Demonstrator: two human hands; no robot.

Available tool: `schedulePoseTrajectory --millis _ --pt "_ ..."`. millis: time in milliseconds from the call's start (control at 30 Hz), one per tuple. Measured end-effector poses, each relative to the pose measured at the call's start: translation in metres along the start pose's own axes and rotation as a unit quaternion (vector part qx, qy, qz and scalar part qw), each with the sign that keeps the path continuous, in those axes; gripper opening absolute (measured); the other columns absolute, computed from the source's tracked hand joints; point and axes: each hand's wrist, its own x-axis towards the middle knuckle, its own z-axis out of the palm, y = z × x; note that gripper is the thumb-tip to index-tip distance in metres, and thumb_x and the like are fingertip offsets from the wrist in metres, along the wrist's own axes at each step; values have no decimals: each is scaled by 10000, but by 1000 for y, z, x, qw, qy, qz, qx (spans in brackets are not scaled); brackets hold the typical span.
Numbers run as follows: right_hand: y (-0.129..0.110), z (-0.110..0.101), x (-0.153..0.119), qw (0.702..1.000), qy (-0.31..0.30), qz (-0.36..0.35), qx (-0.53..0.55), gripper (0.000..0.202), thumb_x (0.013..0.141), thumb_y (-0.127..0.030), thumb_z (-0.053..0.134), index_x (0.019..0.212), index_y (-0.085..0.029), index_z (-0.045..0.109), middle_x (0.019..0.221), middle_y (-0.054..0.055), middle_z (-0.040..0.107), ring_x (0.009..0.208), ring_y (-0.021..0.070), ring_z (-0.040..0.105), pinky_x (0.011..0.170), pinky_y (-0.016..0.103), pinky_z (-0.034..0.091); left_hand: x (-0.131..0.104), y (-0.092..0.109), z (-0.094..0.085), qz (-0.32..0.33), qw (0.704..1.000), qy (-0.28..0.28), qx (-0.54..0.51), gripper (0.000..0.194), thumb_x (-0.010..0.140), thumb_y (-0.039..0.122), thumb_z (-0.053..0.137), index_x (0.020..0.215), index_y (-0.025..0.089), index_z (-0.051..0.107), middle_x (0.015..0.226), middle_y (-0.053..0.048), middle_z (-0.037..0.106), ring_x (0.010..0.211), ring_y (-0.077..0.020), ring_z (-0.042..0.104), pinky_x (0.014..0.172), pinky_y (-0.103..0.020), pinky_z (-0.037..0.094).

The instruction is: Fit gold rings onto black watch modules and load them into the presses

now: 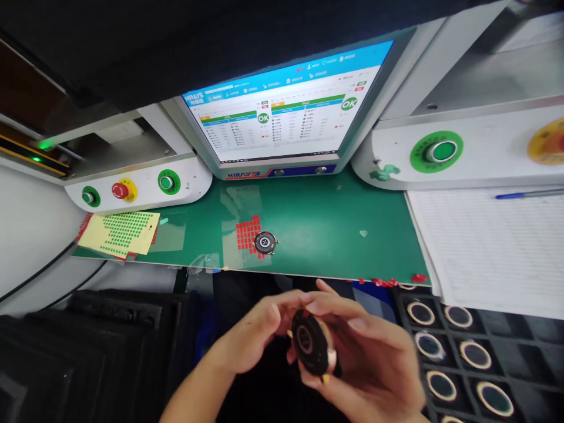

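Note:
In front of my body, my right hand [370, 346] is wrapped round a black round smartwatch case [308, 343] with a gold-coloured rim. Its back, with the round sensor, faces left and up. My left hand [259, 329] reaches in from the left, fingers together behind the top of the case; whether they grip it is hidden. A second watch case [265, 242] lies back-up on the green mat [317, 229], overlapping a clear sheet of small red stickers [247, 236].
A monitor [286, 117] shows two OK marks. Button panels [141, 191] flank it. A yellow sticker sheet [118, 232] lies left; papers [484, 247] with a blue pen [524, 194] lie right. A black tray [440, 358] holds several round cases. Black trays [88, 352] are stacked lower left.

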Motion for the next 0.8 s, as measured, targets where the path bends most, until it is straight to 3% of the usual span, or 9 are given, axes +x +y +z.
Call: schedulePoseTrajectory --millis 33,67,133,200,267,400,600,800 --pt "-1 -3 1 1000 23 3 -3 586 822 -71 721 1341 -211 487 1146 88 682 1122 221 664 1145 508 438 3 10 -9 25 991 39 123 624 903 704 445 1126 166 668 847 -75 710 607 -131 584 530 -227 464" --pt "-1 -7 2 999 44 3 -6 577 814 -57 719 1325 -217 504 1138 85 690 1111 227 670 1134 525 447 7 21 -18 60 960 88 259 522 921 621 506 1175 190 654 929 -77 727 689 -145 603 626 -259 495" --pt "-1 -13 2 998 65 -2 -12 595 778 -9 716 1302 -218 526 1130 79 697 1099 235 676 1106 534 473 16 40 -39 118 840 167 502 333 901 390 649 1182 211 652 1072 -76 728 898 -189 620 832 -339 512" --pt "0 -17 1 998 63 -7 -21 646 738 50 700 1303 -210 526 1138 74 692 1098 232 676 1094 516 490 26 52 -56 127 729 172 651 362 830 248 727 1181 195 655 1191 -90 694 1102 -244 577 985 -425 477" --pt "2 -18 0 998 51 -13 -33 690 712 84 682 1314 -207 512 1156 71 682 1105 228 671 1097 506 489 36 55 -68 94 682 127 714 477 781 222 774 1234 168 634 1279 -109 652 1193 -275 538 1035 -463 465" --pt "6 -20 -4 998 17 -18 -49 716 690 104 673 1316 -190 486 1181 87 669 1116 232 668 1098 503 487 50 48 -76 22 670 63 739 586 735 240 828 1274 156 613 1260 -103 660 1161 -278 573 989 -448 512" --pt "7 -31 -12 997 17 -4 -81 693 705 81 683 1305 -205 487 1163 81 668 1114 233 667 1074 511 508 60 44 -79 -7 694 74 716 410 744 203 823 1132 166 693 1113 -71 691 1009 -238 649 908 -380 535" --pt "5 -31 -17 995 21 18 -96 582 746 21 698 1226 -245 505 1119 76 684 1089 239 678 1037 546 528 58 43 -78 -2 661 50 748 377 790 226 786 1149 179 682 1119 -72 681 1011 -247 623 901 -380 525"
